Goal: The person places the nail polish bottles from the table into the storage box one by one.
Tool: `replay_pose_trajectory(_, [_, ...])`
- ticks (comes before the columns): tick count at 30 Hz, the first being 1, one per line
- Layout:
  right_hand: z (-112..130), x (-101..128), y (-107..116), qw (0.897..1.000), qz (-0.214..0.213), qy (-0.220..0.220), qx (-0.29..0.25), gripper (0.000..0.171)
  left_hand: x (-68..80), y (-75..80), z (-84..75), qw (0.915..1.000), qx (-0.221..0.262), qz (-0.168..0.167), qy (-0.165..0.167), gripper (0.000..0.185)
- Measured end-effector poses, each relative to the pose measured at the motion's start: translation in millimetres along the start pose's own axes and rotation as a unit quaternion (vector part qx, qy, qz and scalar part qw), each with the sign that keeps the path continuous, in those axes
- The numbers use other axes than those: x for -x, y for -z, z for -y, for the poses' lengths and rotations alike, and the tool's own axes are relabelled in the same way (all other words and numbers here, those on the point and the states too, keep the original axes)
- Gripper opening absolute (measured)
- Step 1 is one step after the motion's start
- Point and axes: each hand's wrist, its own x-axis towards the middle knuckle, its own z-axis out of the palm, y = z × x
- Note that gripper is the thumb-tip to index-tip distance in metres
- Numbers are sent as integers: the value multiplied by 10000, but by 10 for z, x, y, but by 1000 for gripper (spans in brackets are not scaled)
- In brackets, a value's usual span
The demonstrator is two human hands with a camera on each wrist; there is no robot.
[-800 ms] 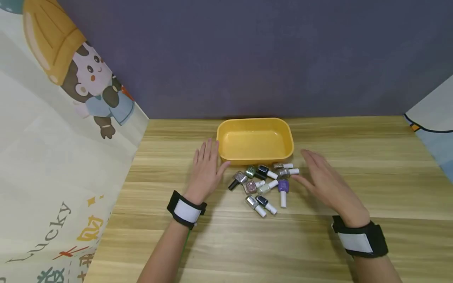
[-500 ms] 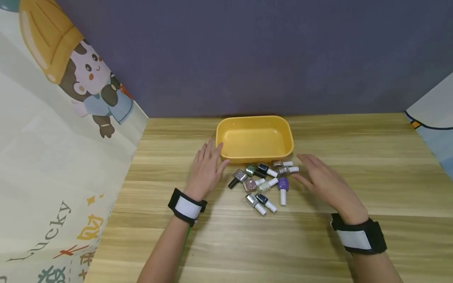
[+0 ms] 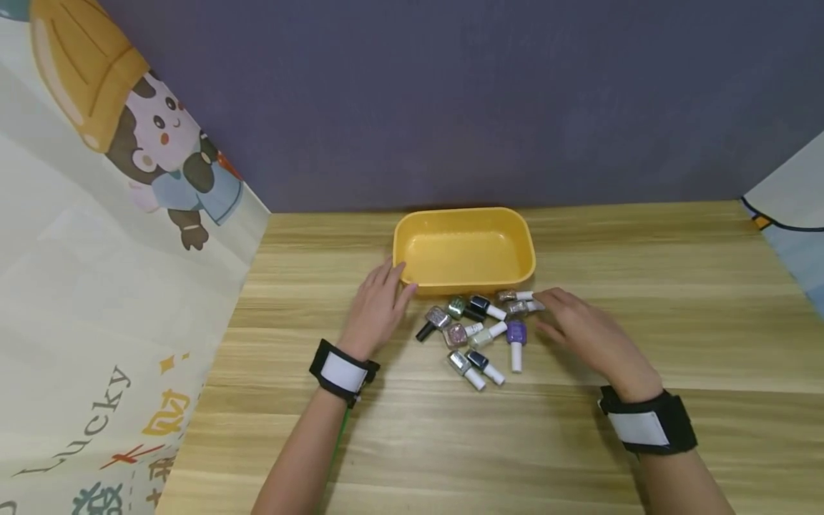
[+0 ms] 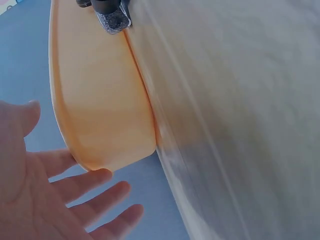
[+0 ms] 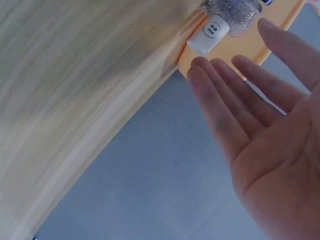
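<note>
From the head view, my left hand (image 3: 376, 306) lies flat, fingers straight, holding nothing, its tips at the corner of the shallow yellow plastic tray (image 3: 412, 232) on the light wooden table (image 3: 644, 286). My right hand (image 3: 579, 325) is flat too, reaching the silver glitter nail polish bottle with a white cap (image 3: 523, 307), one of many little bottles lying just in front of the tray. In the left wrist view, my open fingers (image 4: 85, 182) sit beside the tray (image 4: 100, 110). In the right wrist view, my fingers (image 5: 215, 100) almost touch the white cap (image 5: 209, 34). I think I should pinch that bottle gently so the others do not roll.
</note>
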Motion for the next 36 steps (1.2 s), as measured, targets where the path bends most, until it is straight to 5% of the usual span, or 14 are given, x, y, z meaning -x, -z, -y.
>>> replay_pose_trajectory(28, [-99, -50, -43, 9995, 244, 30, -204, 40, -119, 27, -139, 9970, 390, -450, 500, 54])
replay_pose_trajectory(36, [-127, -51, -133, 9997, 24, 133, -227, 35, -213, -4, -124, 9940, 289, -924, 518, 47])
